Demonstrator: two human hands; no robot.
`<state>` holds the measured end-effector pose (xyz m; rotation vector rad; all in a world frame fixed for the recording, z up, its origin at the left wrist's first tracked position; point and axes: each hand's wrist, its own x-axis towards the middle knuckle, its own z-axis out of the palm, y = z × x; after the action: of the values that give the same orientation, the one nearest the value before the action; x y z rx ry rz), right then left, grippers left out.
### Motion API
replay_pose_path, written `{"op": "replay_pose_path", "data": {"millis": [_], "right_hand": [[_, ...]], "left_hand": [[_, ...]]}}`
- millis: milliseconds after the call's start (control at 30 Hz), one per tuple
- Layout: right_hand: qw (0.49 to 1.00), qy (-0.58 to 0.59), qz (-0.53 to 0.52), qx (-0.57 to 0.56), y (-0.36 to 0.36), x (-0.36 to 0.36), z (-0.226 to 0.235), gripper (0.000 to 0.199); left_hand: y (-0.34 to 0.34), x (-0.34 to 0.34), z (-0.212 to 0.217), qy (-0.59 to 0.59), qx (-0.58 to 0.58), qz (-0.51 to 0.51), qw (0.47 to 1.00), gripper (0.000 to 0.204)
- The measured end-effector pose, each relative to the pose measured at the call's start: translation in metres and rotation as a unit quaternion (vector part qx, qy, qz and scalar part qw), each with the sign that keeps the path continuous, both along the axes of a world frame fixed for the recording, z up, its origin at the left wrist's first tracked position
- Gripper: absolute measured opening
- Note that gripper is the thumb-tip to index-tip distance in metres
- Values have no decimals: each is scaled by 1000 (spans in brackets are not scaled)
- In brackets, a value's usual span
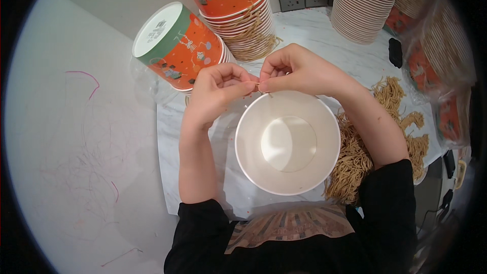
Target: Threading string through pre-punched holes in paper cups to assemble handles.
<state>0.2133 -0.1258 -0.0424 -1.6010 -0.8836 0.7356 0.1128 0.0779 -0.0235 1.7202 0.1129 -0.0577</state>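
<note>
Beyond the far rim of the white bucket (327,144), the left hand (215,89) and right hand (299,68) are pinching what seems to be a thin cord (258,86), fingers nearly closed, the 2 thumbs almost touching. The bucket is standing mouth-up on the table (223,172), probably light and easily dented, its rim offering the firmest hold. The cord is looking limp and soft, calling for fingertips near its end. Both forearms are flanking the bucket, the right slanting over the tan strands (350,165).

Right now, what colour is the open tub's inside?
White; the open tub's inside shows best in the head view.
</note>
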Motion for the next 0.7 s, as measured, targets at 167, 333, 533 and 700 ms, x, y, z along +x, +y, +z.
{"op": "replay_pose_path", "data": {"millis": [167, 333, 533, 700], "right_hand": [[999, 4, 40, -10, 0, 1, 1, 7], [997, 25, 67, 15, 2, 0, -2, 5], [994, 37, 94, 40, 1, 0, -2, 7], [994, 25, 101, 42, 0, 2, -3, 7]], "left_hand": [[10, -1, 2, 2, -16, -15, 1000, 10], [10, -1, 3, 27, 17, -4, 1000, 12], [4, 0, -2, -12, 26, 11, 1000, 9], [-5, 1, -7, -64, 60, 26, 996, 8]]}}
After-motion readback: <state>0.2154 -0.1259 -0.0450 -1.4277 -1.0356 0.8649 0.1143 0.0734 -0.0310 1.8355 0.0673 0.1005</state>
